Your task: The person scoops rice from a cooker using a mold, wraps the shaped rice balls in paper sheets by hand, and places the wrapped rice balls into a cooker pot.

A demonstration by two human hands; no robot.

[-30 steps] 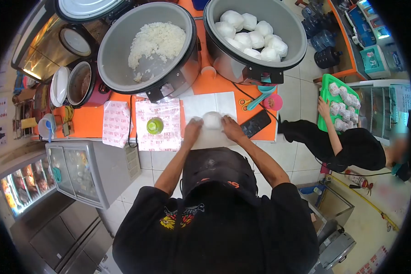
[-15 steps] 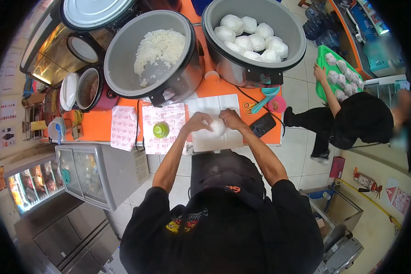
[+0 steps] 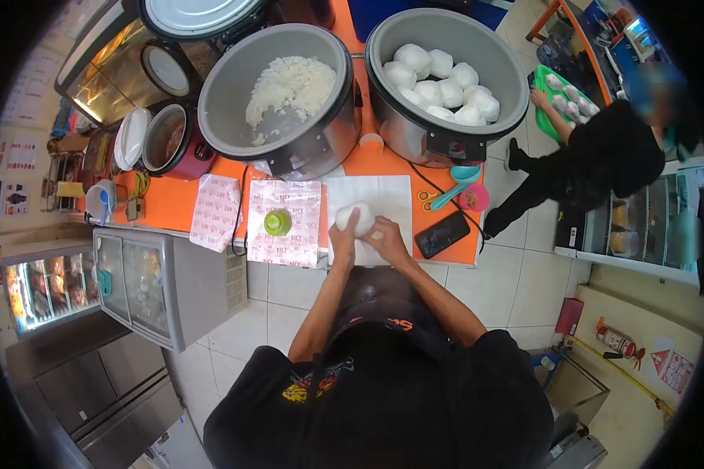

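Observation:
My left hand (image 3: 343,243) is closed around a white wrapped rice ball (image 3: 355,220), its thumb pressed on the front. My right hand (image 3: 388,239) is at the ball's right side, fingers curled and pinched together; what lies between those fingertips is too small to make out. Beneath both hands is white wrapping paper (image 3: 391,194) on the orange table. To the left, a green-capped jar (image 3: 277,223) stands on a printed paper sheet (image 3: 301,198). Behind, one large cooker (image 3: 211,109) contains loose white rice (image 3: 293,87), and another cooker (image 3: 516,102) contains several wrapped balls (image 3: 450,93).
A phone (image 3: 442,234), scissors (image 3: 425,198), a teal scoop (image 3: 454,190) and a pink bowl (image 3: 472,198) are at the table's right. A smaller red cooker (image 3: 199,162) stands left. On the right, another person (image 3: 610,148) holds a green tray (image 3: 541,117) of wrapped balls.
The ball has moved slightly left in my hands. My left hand has turned from reaching over its side to gripping it from below. The person with the tray has moved farther back.

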